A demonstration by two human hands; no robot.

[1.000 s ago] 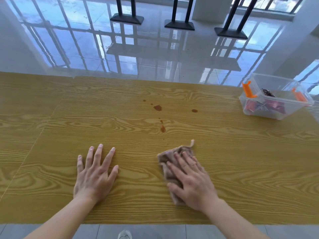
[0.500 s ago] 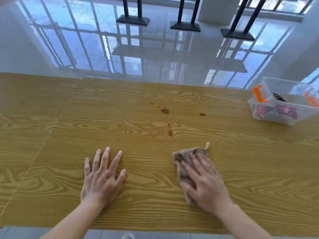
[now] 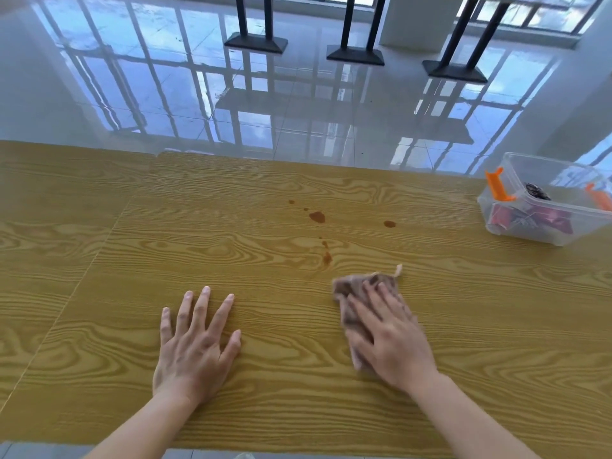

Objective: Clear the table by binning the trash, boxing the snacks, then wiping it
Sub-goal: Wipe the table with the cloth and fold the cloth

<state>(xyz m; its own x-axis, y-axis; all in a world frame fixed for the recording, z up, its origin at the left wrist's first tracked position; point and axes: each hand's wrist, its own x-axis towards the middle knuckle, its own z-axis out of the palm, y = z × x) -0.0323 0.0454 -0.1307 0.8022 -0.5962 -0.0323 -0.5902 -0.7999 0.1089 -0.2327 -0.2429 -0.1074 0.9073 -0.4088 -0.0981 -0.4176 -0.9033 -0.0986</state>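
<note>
The cloth [image 3: 351, 293], a small brownish rag, lies bunched on the wooden surface [image 3: 463, 326] just on the near side of the brown stains [image 3: 317, 217], its front corner close to the lowest drip but not touching it. The right hand [image 3: 390, 339] presses it down with flat, straight fingers, not gripping it. The left hand [image 3: 195, 346] rests palm down with fingers spread, holding nothing, near and to the left of the stains. I'd say the wiping step is in hand: no loose wrappers show, and the snacks [image 3: 530, 220] sit in the clear box [image 3: 543, 226], well off to the right of the stains. The next move looks like a firm push of the cloth away from the body, up through the drips to the larger blot and the one lone spot to its right. Much of the cloth is hidden under the palm. The box is cut off by the picture's edge and its contents are blurred. No bin is in sight.
</note>
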